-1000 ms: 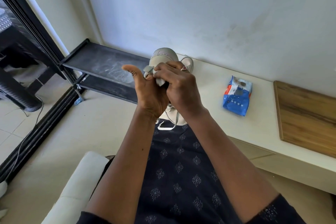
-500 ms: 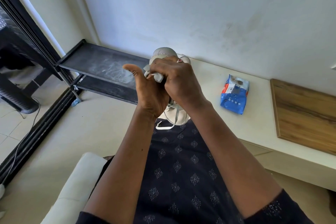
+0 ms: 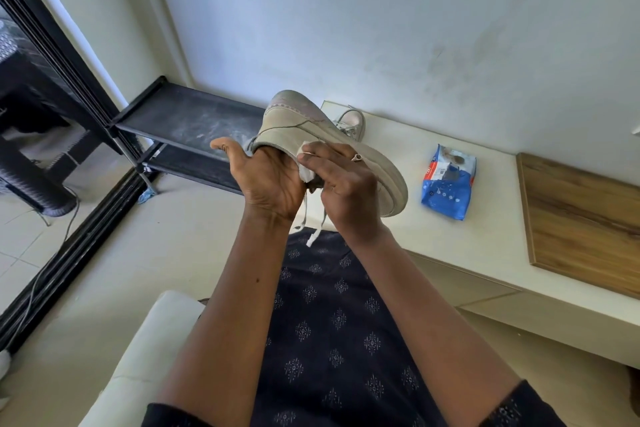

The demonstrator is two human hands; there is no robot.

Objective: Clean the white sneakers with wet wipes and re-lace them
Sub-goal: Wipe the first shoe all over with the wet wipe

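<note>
From my end, the left hand (image 3: 266, 180) is the hard part. Its fingers disappear into the opening of the raised sneaker (image 3: 311, 135), so I cannot tell whether they are curled or straight inside. Only the palm and the outstretched thumb show. The shoe sits on that hand, held up in front of the wall, sole turned to the right and away from me.

My right hand (image 3: 341, 180) pinches a folded wet wipe (image 3: 306, 172) between thumb and fingertips and presses it against the sneaker's side near the collar. Most of the wipe is covered by the fingers. There is a ring (image 3: 356, 157) on one of them. Two laces (image 3: 313, 236) dangle below the hands, their upper ends hidden behind them.

The second sneaker (image 3: 353, 120) stands on the pale ledge (image 3: 485, 243), largely blocked by the raised one; I see only its laced top. On the same ledge, well right of the hands, lies a blue wipes pack (image 3: 446, 184), its print too small to read. Farther right is a wooden board (image 3: 581, 218), cut off by the frame edge. A black rack (image 3: 194, 118) stands to the left against the wall.
</note>
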